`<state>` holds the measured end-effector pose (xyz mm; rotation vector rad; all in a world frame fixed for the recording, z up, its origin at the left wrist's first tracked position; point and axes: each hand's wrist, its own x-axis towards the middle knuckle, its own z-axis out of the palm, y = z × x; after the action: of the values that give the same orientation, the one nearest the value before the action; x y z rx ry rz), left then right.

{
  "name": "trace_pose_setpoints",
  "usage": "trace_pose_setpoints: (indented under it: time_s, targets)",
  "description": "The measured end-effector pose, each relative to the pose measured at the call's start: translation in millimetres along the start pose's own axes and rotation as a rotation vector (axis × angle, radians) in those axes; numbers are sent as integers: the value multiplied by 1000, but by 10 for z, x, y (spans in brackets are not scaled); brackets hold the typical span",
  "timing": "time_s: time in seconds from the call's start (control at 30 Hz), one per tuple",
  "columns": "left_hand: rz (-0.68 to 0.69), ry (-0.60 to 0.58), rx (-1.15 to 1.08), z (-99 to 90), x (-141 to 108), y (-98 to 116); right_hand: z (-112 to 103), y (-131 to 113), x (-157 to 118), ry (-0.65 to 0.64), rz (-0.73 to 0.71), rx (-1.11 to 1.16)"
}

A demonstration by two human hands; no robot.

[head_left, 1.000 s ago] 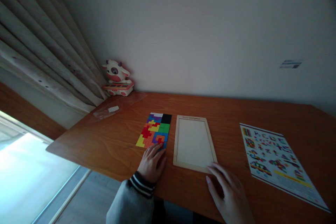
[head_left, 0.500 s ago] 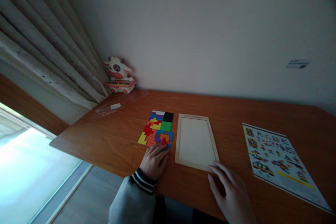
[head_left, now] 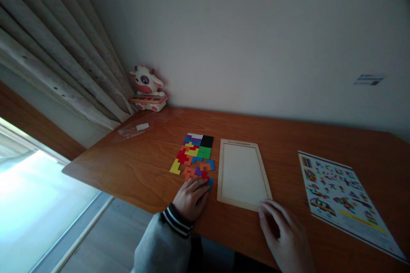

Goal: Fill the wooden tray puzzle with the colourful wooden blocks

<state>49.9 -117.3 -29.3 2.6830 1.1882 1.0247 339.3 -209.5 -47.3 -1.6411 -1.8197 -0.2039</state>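
Flat colourful puzzle pieces [head_left: 191, 152] lie on the table, tetromino-like in shape. My left hand [head_left: 191, 198] rests over the nearest ones, its fingertips on a red and a blue piece; the fingers lie flat and partly cover them. To the right of the pieces is a shallow wooden tray [head_left: 223, 198] with a pale, bare bottom. My right hand [head_left: 285, 232] is at the tray's near right corner, with its fingertips touching the rim and the thumb apart from the fingers.
A printed pattern sheet [head_left: 344, 198] lies on the wooden table [head_left: 153, 158] at the right. At the back left stands a cow toy [head_left: 147, 89] with a keyboard, near a clear plastic bag [head_left: 128, 131]. A curtain [head_left: 64, 51] hangs at the left.
Several orange, purple, red and blue pieces under my left hand have slid toward me, opening gaps in the block. My right hand stays at the tray corner. The view has shifted slightly.
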Motion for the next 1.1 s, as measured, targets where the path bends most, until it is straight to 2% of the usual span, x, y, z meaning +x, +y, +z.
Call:
trace_pose_setpoints:
  time_s: [0.2, 0.4, 0.5, 0.6, 0.7, 0.87, 1.0, 1.1]
  targets:
    - [-10, -17, 30, -13, 18, 4, 2, -16, -22, 4, 17, 23]
    - [-57, -66, 60, 0, 20, -7, 52, 4, -53, -65, -53, 28]
    - [-76, -35, 89, -5, 12, -20, 62, 13, -56, -63, -34, 23]
    - [-154, 28, 147, -7, 1, -61, 62, 19, -64, -72, -3, 33]
    - [-213, 37, 160, -3, -8, -115, 55, 18, -67, -91, 13, 37]
    - [-178, 11, 158, -20, -5, -182, 35, -6, -47, -86, 9, 34]
    - [-84, -37, 140, -86, 3, -257, 17, -32, -32, -92, 23, 34]
    - [-48, -24, 144, -137, -35, -350, 0, -52, -23, -91, 33, 31]
